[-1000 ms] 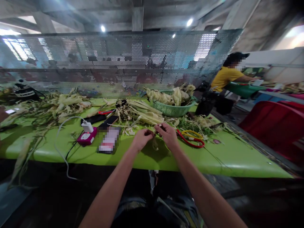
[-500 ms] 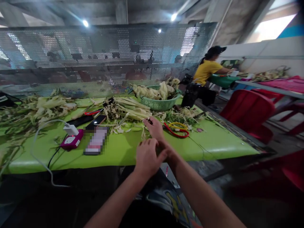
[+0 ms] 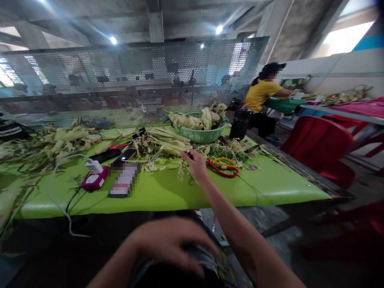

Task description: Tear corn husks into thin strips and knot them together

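My right hand (image 3: pixel 194 161) reaches over the green table, its fingers bent together at the front edge of a pile of pale leafy stalks (image 3: pixel 163 140) that look like husks. A small dark spot shows at its fingertips, too small to name. Just to its right lie red and yellow loop-shaped handles (image 3: pixel 225 166). My left hand (image 3: pixel 171 240) is blurred, low over my lap and apart from the table. Its thumb and fingers are spread, with nothing visible in them.
Behind the pile stands a green basket (image 3: pixel 204 135) of dry husks. At left are a phone (image 3: pixel 124 180), a magenta power socket (image 3: pixel 95 179) with charger and cable, and more husks (image 3: pixel 66 140). A red chair (image 3: pixel 318 148) and a person in yellow (image 3: pixel 261 96) are at right.
My left hand has left my right forearm and dropped back toward my lap, fingers spreading. The right hand stays at the husk pile. The view has shifted slightly.
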`<state>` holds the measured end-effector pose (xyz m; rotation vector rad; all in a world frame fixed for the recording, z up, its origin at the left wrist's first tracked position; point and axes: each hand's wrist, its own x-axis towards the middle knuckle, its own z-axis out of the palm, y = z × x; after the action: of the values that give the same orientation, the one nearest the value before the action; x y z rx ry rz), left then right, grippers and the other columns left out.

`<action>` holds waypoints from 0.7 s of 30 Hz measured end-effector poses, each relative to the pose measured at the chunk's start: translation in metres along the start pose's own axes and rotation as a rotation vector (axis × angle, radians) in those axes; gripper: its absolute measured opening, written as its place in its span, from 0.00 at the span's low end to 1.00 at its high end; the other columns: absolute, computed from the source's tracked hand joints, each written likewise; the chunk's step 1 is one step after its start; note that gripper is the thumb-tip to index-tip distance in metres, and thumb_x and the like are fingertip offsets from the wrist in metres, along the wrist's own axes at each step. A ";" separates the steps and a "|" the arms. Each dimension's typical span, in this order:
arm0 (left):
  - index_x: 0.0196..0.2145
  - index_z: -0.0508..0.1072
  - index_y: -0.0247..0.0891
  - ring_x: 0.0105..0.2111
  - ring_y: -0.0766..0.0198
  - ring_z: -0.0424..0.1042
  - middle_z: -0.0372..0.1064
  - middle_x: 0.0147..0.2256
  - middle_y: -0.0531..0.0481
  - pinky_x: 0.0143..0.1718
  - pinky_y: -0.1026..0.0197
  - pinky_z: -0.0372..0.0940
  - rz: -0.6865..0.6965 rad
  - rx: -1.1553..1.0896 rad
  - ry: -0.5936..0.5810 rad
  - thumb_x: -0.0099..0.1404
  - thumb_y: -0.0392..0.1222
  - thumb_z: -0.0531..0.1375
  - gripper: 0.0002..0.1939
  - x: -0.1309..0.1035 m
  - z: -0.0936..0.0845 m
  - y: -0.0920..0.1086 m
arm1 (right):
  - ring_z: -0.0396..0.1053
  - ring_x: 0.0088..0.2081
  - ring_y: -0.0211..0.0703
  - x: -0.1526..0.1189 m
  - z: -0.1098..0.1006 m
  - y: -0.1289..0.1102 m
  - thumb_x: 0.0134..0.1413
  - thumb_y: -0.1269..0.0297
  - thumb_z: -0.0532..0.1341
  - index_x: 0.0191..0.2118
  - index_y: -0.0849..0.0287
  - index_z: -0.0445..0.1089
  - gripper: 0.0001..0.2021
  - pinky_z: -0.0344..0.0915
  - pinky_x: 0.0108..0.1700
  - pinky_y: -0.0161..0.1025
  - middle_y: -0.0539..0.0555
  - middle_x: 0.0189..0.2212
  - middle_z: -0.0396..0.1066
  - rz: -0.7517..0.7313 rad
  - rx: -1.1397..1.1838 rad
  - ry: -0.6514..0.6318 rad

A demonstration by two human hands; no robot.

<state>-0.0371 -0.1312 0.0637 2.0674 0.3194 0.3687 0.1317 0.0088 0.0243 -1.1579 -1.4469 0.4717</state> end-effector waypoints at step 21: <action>0.38 0.67 0.37 0.22 0.71 0.67 0.69 0.24 0.57 0.29 0.65 0.64 -0.126 -0.756 0.976 0.47 0.38 0.67 0.19 0.062 -0.080 -0.113 | 0.65 0.27 0.41 -0.008 0.007 -0.015 0.50 0.50 0.63 0.51 0.56 0.70 0.24 0.62 0.31 0.37 0.51 0.30 0.72 -0.036 -0.007 -0.154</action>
<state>-0.0194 0.0102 0.0115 1.0059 0.7418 1.2054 0.1188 -0.0020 0.0308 -1.1185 -1.6009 0.5404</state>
